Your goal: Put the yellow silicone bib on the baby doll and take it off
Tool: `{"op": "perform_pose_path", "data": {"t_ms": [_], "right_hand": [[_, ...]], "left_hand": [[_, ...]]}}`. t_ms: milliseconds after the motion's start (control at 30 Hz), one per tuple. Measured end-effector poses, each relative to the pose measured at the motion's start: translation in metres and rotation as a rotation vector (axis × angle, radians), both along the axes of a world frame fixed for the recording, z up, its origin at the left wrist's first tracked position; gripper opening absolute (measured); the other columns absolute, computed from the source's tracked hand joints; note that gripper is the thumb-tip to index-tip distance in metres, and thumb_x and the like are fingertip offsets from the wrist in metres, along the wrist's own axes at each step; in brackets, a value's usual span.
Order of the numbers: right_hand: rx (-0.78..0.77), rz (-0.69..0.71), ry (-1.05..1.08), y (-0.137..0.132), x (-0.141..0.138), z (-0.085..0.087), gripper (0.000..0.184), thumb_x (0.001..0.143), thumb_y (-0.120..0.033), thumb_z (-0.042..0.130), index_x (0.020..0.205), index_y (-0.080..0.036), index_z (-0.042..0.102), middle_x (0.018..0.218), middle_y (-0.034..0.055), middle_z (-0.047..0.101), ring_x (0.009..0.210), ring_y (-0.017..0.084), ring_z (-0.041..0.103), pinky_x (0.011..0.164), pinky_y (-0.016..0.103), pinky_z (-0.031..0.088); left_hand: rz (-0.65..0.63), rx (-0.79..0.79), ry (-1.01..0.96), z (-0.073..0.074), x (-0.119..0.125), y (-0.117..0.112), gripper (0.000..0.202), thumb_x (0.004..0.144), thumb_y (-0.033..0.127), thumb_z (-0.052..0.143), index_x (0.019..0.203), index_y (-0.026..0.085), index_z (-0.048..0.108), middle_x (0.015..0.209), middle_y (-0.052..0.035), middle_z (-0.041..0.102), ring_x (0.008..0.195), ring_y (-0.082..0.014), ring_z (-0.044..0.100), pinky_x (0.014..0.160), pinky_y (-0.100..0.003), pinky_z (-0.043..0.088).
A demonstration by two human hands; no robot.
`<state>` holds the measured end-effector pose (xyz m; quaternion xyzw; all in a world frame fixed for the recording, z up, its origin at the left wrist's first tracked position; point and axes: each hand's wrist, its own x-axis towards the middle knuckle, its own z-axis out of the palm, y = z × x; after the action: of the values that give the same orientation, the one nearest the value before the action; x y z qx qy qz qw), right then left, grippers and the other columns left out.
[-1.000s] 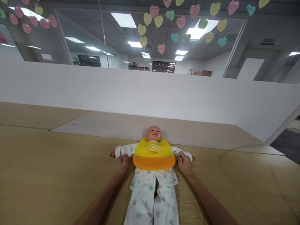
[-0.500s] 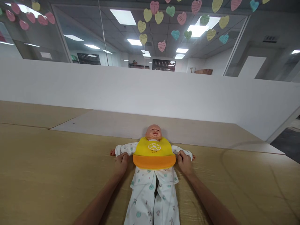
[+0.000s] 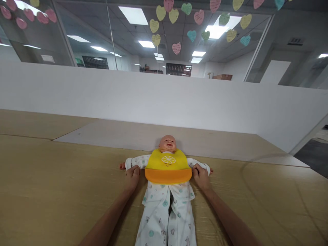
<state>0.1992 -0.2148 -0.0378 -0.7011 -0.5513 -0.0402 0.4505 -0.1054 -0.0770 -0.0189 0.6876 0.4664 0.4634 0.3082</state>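
A baby doll [image 3: 167, 143] lies on its back on the wooden table [image 3: 51, 184], head away from me. It wears white patterned pyjamas [image 3: 165, 215] and a yellow and orange bib [image 3: 167, 166] with a lemon print. My left hand [image 3: 132, 177] rests closed on the doll's sleeve at the left of the bib. My right hand [image 3: 200, 176] is closed on the other sleeve at the right of the bib. Both forearms reach in from the bottom edge.
A white partition wall [image 3: 164, 99] runs behind the table, with glass above it carrying coloured paper hearts [image 3: 176, 48]. A paler board [image 3: 123, 136] lies at the table's back. The floor [image 3: 312, 157] drops away at the far right.
The view has shifted slightly; the doll and both hands stay in the same pose on the sleeves.
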Motion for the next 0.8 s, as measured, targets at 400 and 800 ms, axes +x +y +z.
{"op": "perform_pose_path", "data": {"t_ms": [400, 800], "right_hand": [[-0.001, 0.05, -0.008, 0.0006, 0.0014, 0.0004, 0.021, 0.079, -0.023, 0.032, 0.064, -0.02, 0.046, 0.057, 0.0008, 0.052, 0.057, 0.015, 0.047, 0.059, 0.027, 0.03], [-0.019, 0.094, -0.042, 0.0002, 0.0026, 0.0005, 0.018, 0.078, -0.019, 0.032, 0.065, -0.023, 0.043, 0.059, 0.0019, 0.052, 0.058, 0.019, 0.049, 0.059, 0.031, 0.032]], "left_hand": [[-0.026, -0.002, 0.093, -0.0096, 0.0031, 0.0008, 0.024, 0.072, 0.026, 0.034, 0.049, 0.022, 0.03, 0.049, 0.0024, 0.031, 0.053, -0.0145, 0.035, 0.054, -0.026, 0.028], [-0.076, -0.02, 0.127, -0.0048, 0.006, -0.0018, 0.024, 0.072, 0.029, 0.034, 0.049, 0.022, 0.029, 0.049, 0.002, 0.034, 0.053, -0.0149, 0.036, 0.054, -0.027, 0.028]]}}
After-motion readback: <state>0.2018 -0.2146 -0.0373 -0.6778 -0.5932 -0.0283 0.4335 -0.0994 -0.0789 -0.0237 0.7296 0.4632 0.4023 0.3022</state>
